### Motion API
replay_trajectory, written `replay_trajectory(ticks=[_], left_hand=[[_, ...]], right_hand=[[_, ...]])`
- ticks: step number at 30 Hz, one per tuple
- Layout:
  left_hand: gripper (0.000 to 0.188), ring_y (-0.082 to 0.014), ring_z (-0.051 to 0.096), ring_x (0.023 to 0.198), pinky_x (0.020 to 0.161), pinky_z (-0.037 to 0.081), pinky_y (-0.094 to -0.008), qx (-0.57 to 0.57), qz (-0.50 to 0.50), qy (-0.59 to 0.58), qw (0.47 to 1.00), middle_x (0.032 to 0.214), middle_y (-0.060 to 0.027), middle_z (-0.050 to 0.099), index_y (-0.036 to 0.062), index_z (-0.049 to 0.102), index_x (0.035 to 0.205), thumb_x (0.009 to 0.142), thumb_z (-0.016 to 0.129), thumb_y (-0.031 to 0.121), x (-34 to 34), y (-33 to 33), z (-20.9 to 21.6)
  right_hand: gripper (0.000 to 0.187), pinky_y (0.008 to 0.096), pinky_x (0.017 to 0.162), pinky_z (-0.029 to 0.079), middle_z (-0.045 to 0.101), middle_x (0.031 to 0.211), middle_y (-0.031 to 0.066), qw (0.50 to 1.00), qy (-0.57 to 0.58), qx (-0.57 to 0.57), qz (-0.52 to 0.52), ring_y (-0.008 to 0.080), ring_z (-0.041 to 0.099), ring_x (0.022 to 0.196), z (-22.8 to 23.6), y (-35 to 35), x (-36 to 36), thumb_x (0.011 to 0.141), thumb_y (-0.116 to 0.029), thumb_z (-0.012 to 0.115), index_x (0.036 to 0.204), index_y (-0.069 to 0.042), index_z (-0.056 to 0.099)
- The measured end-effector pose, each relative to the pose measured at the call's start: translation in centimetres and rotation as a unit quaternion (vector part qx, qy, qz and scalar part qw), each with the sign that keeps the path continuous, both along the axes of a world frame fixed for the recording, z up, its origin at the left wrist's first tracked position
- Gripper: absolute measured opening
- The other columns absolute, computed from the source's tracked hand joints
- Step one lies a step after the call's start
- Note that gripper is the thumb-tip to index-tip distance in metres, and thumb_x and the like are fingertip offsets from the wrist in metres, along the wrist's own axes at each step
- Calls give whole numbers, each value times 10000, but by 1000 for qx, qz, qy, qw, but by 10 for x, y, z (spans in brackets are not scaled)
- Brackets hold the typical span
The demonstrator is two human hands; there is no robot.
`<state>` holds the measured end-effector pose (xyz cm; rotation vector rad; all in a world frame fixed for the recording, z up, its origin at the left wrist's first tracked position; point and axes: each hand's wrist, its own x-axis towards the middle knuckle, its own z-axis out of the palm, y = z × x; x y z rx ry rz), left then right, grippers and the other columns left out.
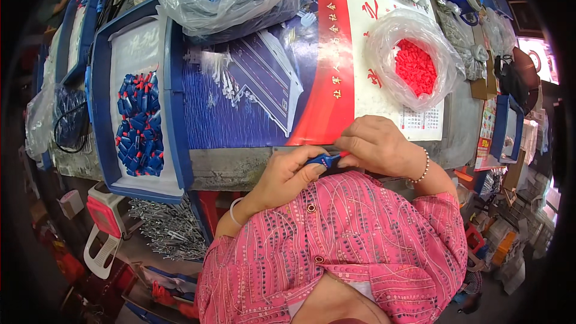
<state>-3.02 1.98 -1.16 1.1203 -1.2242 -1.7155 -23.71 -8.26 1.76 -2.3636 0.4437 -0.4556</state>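
One small blue piece, red tip attached or abutting (cannot tell), is held right of the blue tray, level with its near end. I log the left hand, thumb and forefinger clamped on the blue body; right hand, farther from the tray, fingertips pinched at the red tip. My judgement: light, stiff, probably smooth plastic; grip the broad body, since the tip could slip.

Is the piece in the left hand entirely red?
No, the piece in the left hand shows a blue body between thumb and finger.
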Motion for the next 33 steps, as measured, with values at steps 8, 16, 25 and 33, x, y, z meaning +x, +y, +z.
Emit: replay_trajectory(ticks=[8, 16, 25, 33], left_hand=[[247, -288, 621, 705, 603, 476, -332, -192, 68, -155, 967, 810, -151, 616, -7, 559, 1035, 818, 624, 91, -12, 0, -3], [229, -324, 621, 713, 600, 484, -358, -272, 53, -205, 939, 807, -165, 617, -1, 557, 977, 782, 652, 70, 0, 1, -5], [224, -319, 622, 717, 612, 483, -377, -195, 28, -171, 965, 811, -166, 614, -4, 558, 973, 786, 642, 86, -1, 7, -11], [223, -331, 605, 738, 615, 473, -379, -324, -76, -299, 894, 823, -162, 602, -10, 544, 943, 765, 634, 90, 7, 6, -14]], right_hand=[[313, 300, 508, 445, 500, 626, 46, 913, 18, 391, -113, 165, 543, 529, -19, 30, 3, 907, -278, 540, 737, -21, 483], [310, 285, 516, 433, 479, 623, 33, 830, 117, 539, -83, 141, 514, 519, -9, 23, 4, 895, -316, 550, 800, -22, 528], [255, 344, 542, 431, 459, 621, 78, 990, 111, -79, 34, 258, 494, 553, -25, 23, 2, 789, -244, 638, 706, -51, 492], [316, 324, 476, 384, 387, 538, 59, 935, 94, 339, -51, 167, 421, 469, -24, 30, 5, 884, -262, 546, 660, -53, 466]])
